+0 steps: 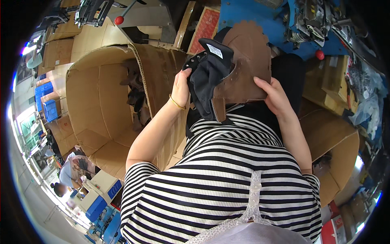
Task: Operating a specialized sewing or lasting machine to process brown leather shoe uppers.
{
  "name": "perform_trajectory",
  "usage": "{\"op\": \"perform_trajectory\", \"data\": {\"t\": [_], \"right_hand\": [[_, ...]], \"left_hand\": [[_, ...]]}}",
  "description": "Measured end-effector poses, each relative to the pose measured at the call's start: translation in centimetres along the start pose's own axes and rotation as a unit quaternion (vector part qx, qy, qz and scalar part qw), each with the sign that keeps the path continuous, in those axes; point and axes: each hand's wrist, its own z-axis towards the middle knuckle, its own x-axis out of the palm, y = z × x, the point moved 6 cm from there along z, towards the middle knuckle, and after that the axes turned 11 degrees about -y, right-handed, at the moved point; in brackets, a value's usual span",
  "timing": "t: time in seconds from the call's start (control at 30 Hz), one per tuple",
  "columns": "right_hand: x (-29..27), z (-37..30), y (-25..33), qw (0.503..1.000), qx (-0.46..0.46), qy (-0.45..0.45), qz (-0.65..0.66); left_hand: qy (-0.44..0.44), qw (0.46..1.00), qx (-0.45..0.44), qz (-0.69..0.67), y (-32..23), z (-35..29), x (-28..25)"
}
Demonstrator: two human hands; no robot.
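Observation:
Both my hands hold a boot upper above my lap. Its outside is brown leather with a scalloped edge at the far end and a row of small holes. Black fabric lining bulges out on its left side, with a white label on the tongue-like flap. My left hand grips the lining's edge beside some metal eyelets; its fingers are mostly hidden behind. On the right, my right hand pinches the leather edge, thumb on top and fingers underneath.
A large open cardboard box at my left has dark and brown pieces inside. Another open carton stands at my right. Ahead is a blue machine table with a red knob. A person works farther off at the left.

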Motion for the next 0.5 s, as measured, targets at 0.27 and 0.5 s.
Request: {"op": "perform_trajectory", "data": {"t": [0.27,0.5], "right_hand": [[1.6,-1.0,0.2,0.999,-0.036,0.012,0.004],[0.4,-4.7,1.0,0.998,-0.015,-0.02,0.051]], "left_hand": [[0.031,0.925,0.371,0.07,-12.9,-2.6,5.0],[0.308,0.817,0.326,0.363,-9.9,-4.4,11.7]]}}
